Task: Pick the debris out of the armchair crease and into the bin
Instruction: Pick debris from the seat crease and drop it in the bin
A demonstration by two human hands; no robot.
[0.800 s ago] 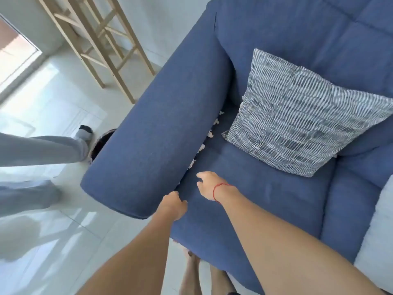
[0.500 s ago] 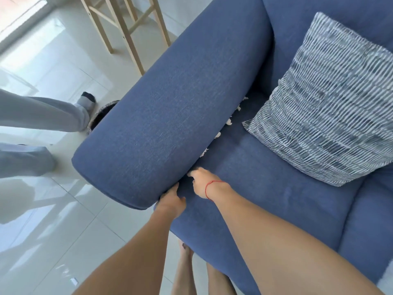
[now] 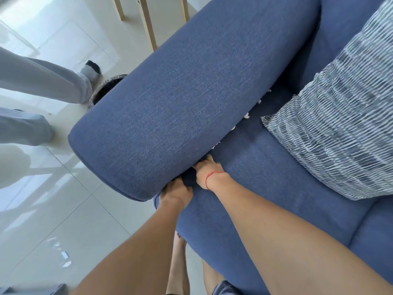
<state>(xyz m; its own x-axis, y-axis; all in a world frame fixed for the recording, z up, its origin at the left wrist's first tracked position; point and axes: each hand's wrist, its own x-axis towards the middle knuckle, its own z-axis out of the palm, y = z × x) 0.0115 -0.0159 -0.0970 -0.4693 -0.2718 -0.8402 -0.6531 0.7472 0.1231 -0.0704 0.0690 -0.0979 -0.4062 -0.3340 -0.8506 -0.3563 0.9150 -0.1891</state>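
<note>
Since the earlier frames both hands had been advanced into the gap and the view drawn closer. Item: right hand [image 3: 208, 169], red thread at the wrist, was set at the near end of the crease [image 3: 225, 136], fingers curled down between armrest [image 3: 180, 92] and seat [image 3: 276, 188]; whether anything was pinched could not be told, the fingertips being hidden. Item: left hand [image 3: 176, 190], just left of the right, was pressed against the armrest's near lower edge with fingers curled; what it held, if anything, could not be told. Item: debris [image 3: 246, 115], pale scraps, was strung along the crease farther in, beyond the right hand and left of the striped cushion [image 3: 340, 124]. Item: bin [image 3: 102, 92], dark and woven, stood on the floor at the far left, mostly hidden behind the armrest and beside another person's trouser legs [image 3: 42, 81]. Step judged in hand: the nearest scrap was being reached for. For a good result the armrest would best be eased leftward by the left hand so the crease is opened, the scraps pinched lightly one at a time from near to far, and each carried over the armrest before release, lest pieces be pushed deeper.
</note>
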